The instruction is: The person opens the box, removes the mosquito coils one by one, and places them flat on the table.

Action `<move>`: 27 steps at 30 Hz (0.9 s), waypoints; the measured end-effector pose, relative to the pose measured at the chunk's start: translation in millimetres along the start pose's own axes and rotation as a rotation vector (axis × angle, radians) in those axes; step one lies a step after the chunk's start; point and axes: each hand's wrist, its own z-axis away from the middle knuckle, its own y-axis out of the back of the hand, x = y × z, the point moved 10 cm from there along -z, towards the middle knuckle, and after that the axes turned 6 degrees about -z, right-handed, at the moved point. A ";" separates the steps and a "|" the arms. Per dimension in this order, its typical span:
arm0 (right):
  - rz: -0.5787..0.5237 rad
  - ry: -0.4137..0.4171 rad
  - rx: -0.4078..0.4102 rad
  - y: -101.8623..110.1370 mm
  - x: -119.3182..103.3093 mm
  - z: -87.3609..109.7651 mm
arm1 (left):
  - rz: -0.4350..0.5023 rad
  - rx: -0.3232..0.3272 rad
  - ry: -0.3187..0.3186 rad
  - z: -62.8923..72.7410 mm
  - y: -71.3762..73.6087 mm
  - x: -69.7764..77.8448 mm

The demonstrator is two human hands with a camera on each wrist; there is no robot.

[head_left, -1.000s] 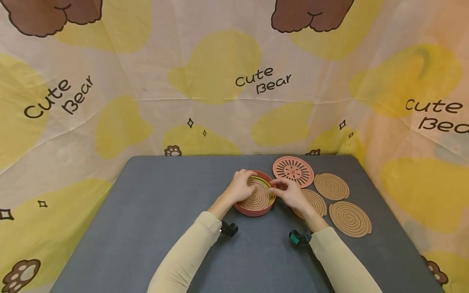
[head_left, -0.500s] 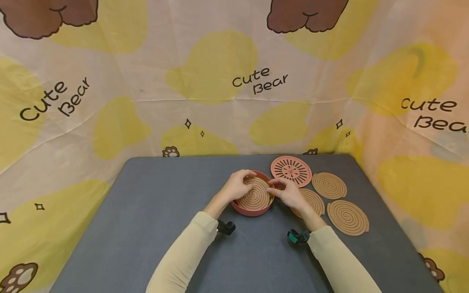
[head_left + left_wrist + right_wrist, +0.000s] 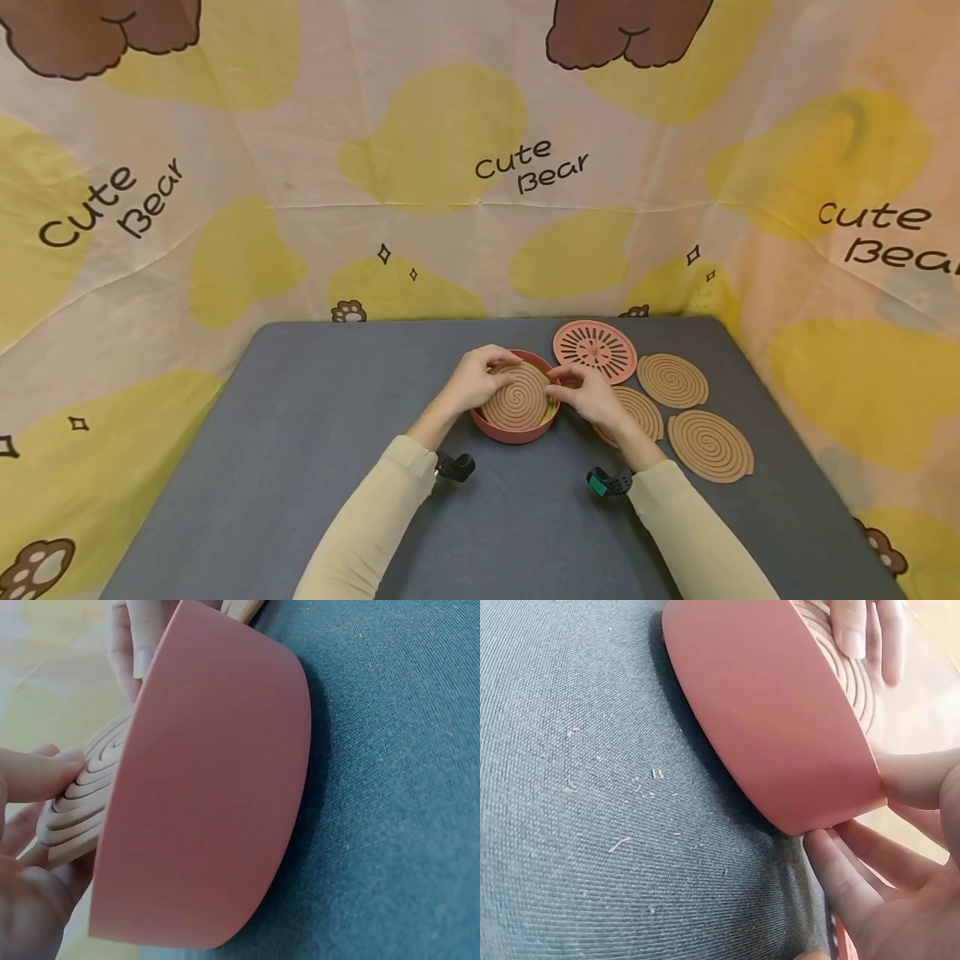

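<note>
A tan spiral mosquito coil [image 3: 517,402] sits tilted in the mouth of a round pink box [image 3: 513,435], its left side raised over the rim. My left hand [image 3: 476,379] pinches that raised side, thumb on top and fingers beneath, as the left wrist view shows. On the box's right, my right hand [image 3: 591,395] grips the wall, with the thumb at the rim and fingers against the outside [image 3: 840,877]. A strip of yellow-green shows inside the box beside the coil; the rest of the interior is hidden.
Behind my right hand lies a slotted pink lid [image 3: 595,352]. Loose mosquito coils lie to the right: one at the back [image 3: 672,381], one nearer [image 3: 711,446], and another coil [image 3: 641,415] partly under my right forearm. Patterned cloth [image 3: 450,167] hangs behind the grey table [image 3: 337,417].
My left hand has shifted a little to the left, and the coil's left side has come up with it over the rim. The right hand keeps its place on the box.
</note>
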 end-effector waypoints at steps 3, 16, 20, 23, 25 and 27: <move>0.003 -0.004 -0.005 -1.3 0.1 -1.8 | 0.030 0.043 -0.009 2.1 8.1 -1.4; 0.022 0.018 -0.020 -2.0 -2.4 -2.4 | 0.222 0.183 0.104 22.2 62.1 -15.4; 0.026 0.006 -0.020 -2.2 -1.3 -2.0 | 0.254 0.226 0.124 31.7 81.3 -25.4; 0.027 -0.003 -0.021 -2.5 -2.2 -0.9 | 0.271 0.259 0.131 39.5 94.7 -33.6; 0.027 -0.002 -0.028 -3.2 -4.8 -0.4 | 0.279 0.279 0.142 45.9 105.3 -31.8; 0.024 0.012 -0.034 -4.0 -7.7 0.1 | 0.284 0.296 0.155 51.2 113.1 -38.2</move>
